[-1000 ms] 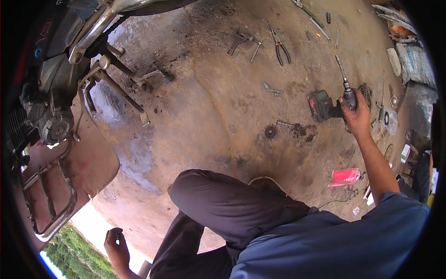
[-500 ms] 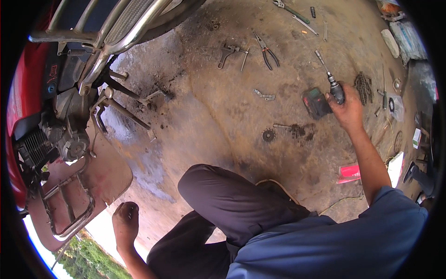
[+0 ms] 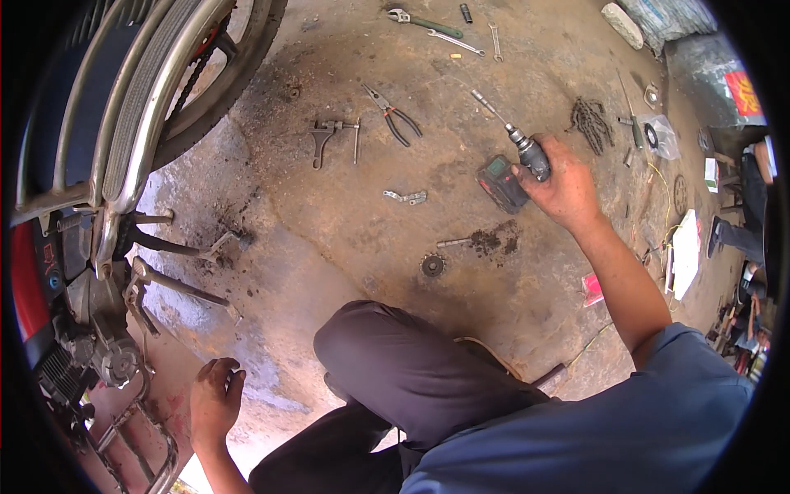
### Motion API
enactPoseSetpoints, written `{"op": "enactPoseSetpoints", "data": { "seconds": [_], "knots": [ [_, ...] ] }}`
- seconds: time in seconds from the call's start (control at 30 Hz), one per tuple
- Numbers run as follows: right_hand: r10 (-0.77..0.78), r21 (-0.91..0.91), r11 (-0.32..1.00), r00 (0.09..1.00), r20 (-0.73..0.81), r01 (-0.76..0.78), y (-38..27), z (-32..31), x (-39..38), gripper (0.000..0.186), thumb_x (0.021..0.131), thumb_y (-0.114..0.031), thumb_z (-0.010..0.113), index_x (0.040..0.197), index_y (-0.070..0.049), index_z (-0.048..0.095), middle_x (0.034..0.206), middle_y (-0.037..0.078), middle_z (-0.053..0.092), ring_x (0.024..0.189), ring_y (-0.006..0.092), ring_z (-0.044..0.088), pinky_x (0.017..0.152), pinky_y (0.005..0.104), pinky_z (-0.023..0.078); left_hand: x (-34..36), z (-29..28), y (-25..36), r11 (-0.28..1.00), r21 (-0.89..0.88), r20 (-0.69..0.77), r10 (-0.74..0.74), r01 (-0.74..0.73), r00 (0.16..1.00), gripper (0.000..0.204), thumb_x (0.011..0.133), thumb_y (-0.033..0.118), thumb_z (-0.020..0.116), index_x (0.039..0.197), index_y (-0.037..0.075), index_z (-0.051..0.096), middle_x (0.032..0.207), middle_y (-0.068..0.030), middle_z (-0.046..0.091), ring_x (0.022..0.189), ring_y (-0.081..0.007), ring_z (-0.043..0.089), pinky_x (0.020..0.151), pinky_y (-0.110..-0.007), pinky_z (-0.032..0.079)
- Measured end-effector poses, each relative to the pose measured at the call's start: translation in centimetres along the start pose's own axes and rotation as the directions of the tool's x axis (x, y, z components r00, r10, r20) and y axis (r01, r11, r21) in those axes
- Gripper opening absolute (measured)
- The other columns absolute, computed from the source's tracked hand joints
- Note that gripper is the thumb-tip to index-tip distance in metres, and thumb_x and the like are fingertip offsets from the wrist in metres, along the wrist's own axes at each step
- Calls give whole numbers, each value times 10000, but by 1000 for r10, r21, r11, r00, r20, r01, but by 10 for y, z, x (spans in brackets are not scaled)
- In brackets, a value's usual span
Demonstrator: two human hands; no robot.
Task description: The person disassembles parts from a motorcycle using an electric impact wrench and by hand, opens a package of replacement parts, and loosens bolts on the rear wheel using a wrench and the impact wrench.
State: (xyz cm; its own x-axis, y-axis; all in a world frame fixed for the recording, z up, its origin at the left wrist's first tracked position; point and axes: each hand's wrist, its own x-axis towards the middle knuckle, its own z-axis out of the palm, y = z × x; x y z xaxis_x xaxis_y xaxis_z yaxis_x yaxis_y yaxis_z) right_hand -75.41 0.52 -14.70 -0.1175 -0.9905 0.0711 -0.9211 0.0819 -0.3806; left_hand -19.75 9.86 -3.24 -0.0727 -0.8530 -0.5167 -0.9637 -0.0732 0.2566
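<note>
My right hand (image 3: 564, 181) grips a dark cordless drill (image 3: 533, 158) from its rear. A long silvery socket bit (image 3: 491, 107) points away to the upper left, and the battery (image 3: 502, 183) sticks out left of my thumb. My left hand (image 3: 216, 403) hangs low beside the motorcycle's metal rack (image 3: 169, 449), fingers curled in toward the thumb; what they hold, if anything, is hidden. Between the hands a sprocket (image 3: 432, 264), a small metal rod (image 3: 453, 243) and a short piece of chain (image 3: 406, 198) lie on the ground.
A motorcycle (image 3: 115, 354) fills the left side. Pliers (image 3: 392, 115), a chain tool (image 3: 321, 142), an adjustable wrench (image 3: 424, 22), spanners (image 3: 457, 42) and a chain (image 3: 591, 123) are on the dirty floor (image 3: 321, 214). A screwdriver (image 3: 634, 123) lies at right; a person (image 3: 745, 214) is at the far right edge.
The view has swung right, so the floor things sit further left. My right hand still carries the drill. My left hand has turned, its curled fingers showing more, now nearer the motorcycle's stand.
</note>
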Motion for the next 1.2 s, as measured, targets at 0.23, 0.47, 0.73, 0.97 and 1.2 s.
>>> {"op": "enactPoseSetpoints", "data": {
  "seconds": [0.23,0.47,0.73,0.97,1.2],
  "knots": [
    [108,-29,994,993,47,-106,2,-10,-1,489,801,-347,801,1167,-73,626,1042,173,684,971,396,680,817,467,553,2,-8,22,990,117,-88,91,-80,992,151,891,75,678,1020,-3,662,944,-171,684,873,-380,652,765,-466,515],
    [36,10,999,998,52,-36,-6,-17,-15,542,783,-342,809,1220,-108,589,1056,162,661,982,405,672,818,485,556,12,31,66,987,61,-135,157,-150,978,183,921,118,672,1071,13,665,1007,-173,695,956,-408,640,844,-481,511],
    [-42,84,996,994,105,33,31,-29,-4,642,736,-282,832,1302,-104,585,1046,183,675,982,412,670,839,488,545,8,18,61,968,209,-110,165,-139,980,218,915,159,683,1082,19,681,1048,-169,698,1005,-386,634,897,-474,505],
    [70,28,997,990,119,-74,59,-50,-20,617,754,-231,794,1314,-72,591,1080,205,673,1010,417,659,853,477,531,36,-24,91,963,156,-268,255,-219,929,225,897,82,683,1115,29,665,1090,-170,686,1040,-388,627,908,-457,509],
    [85,0,996,996,33,-85,66,-46,-22,480,815,-323,781,1196,-77,625,969,171,660,901,404,671,761,475,540,160,-141,176,663,627,-492,744,-409,452,506,874,96,723,1343,22,547,1370,-217,551,1293,-412,510,1094,-483,426]
  ]
}}
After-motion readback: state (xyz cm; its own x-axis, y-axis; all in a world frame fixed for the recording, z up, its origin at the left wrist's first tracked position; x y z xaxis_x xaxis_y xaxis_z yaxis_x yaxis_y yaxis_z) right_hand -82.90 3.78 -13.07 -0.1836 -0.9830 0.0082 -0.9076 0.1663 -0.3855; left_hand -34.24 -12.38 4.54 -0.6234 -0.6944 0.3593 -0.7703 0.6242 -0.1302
